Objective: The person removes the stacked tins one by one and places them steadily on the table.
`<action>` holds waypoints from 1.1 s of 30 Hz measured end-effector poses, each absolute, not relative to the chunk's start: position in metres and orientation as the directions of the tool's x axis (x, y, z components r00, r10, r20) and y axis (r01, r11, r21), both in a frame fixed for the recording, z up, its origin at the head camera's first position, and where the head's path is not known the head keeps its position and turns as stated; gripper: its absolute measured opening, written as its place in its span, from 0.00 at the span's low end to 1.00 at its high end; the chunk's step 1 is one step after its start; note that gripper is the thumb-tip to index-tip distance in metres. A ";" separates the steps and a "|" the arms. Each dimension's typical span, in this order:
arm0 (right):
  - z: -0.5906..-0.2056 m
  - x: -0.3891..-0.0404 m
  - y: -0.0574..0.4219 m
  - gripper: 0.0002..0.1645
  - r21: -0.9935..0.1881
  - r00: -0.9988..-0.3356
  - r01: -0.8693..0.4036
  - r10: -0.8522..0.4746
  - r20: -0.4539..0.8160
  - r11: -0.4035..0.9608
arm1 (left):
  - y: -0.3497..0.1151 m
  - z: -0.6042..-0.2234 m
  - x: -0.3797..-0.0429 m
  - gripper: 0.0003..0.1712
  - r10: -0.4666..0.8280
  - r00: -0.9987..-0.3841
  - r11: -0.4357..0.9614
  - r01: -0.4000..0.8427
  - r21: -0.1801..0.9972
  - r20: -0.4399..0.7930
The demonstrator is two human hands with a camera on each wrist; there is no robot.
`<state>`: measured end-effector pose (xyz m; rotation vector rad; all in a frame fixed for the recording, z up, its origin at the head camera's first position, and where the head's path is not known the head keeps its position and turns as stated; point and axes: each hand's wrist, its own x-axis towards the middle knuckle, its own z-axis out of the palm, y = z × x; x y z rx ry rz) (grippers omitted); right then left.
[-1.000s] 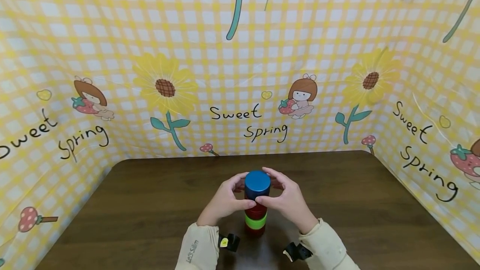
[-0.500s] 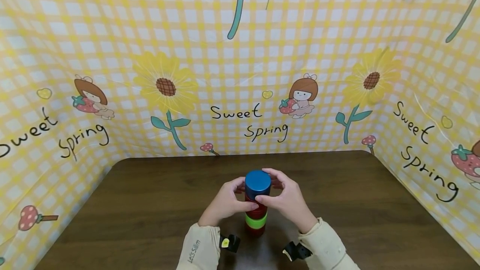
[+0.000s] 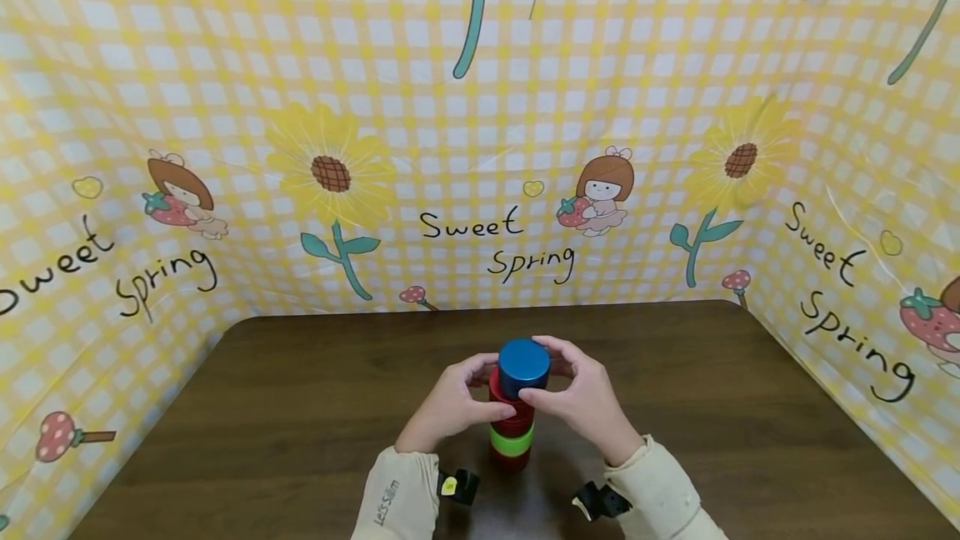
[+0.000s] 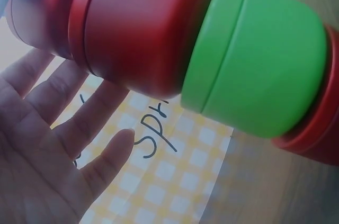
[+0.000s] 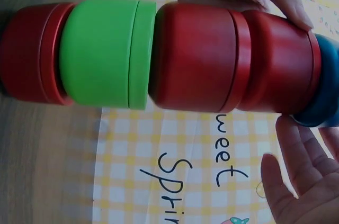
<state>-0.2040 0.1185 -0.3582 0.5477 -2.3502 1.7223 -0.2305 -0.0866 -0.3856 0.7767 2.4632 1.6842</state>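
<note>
The right hand [image 3: 581,394] holds the blue container [image 3: 523,365], with the thumb on its near side and the index finger reaching its far side. This blue container is at the top of the column, but it stands off-centre, toward the right hand, so that part of the rim of the upper red container [image 5: 280,60] shows at its left. I cannot tell if it rests on that rim or is slightly lifted.

The left hand [image 3: 450,402] holds the upper red container, the thumb in front and the fingers reaching behind (in the left wrist view they look rather spread). Below come the middle red container [image 5: 196,57], the green container [image 5: 100,52] and the bottom red container [image 5: 32,52], stacked upright on the brown surface [image 3: 300,407].

Both forearms wear cream sleeves [image 3: 656,490]. Around the surface hangs a yellow checked cloth [image 3: 480,132] with sunflowers and the words "Sweet Spring".
</note>
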 end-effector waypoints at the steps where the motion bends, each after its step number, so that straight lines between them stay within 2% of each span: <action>1: -0.358 -0.204 0.120 0.34 -0.883 -0.917 -0.391 -0.186 0.352 0.259 | -0.087 -0.386 -0.231 0.32 0.429 -0.876 0.282 0.362 0.889 0.220; 18: -0.358 -0.201 0.148 0.34 -0.846 -0.898 -0.439 -0.155 0.411 0.302 | -0.087 -0.384 -0.232 0.30 0.432 -0.879 0.271 0.340 0.901 0.202; 23: -0.357 -0.200 0.158 0.34 -0.828 -0.893 -0.448 -0.140 0.427 0.336 | -0.087 -0.383 -0.233 0.33 0.443 -0.873 0.281 0.353 0.893 0.205; 27: -0.357 -0.199 0.166 0.33 -0.823 -0.895 -0.444 -0.128 0.428 0.354 | -0.088 -0.383 -0.234 0.35 0.459 -0.864 0.281 0.360 0.890 0.205; 33: -0.365 -0.205 0.177 0.33 -0.855 -0.920 -0.391 -0.119 0.373 0.341 | -0.089 -0.384 -0.233 0.34 0.462 -0.866 0.285 0.349 0.893 0.191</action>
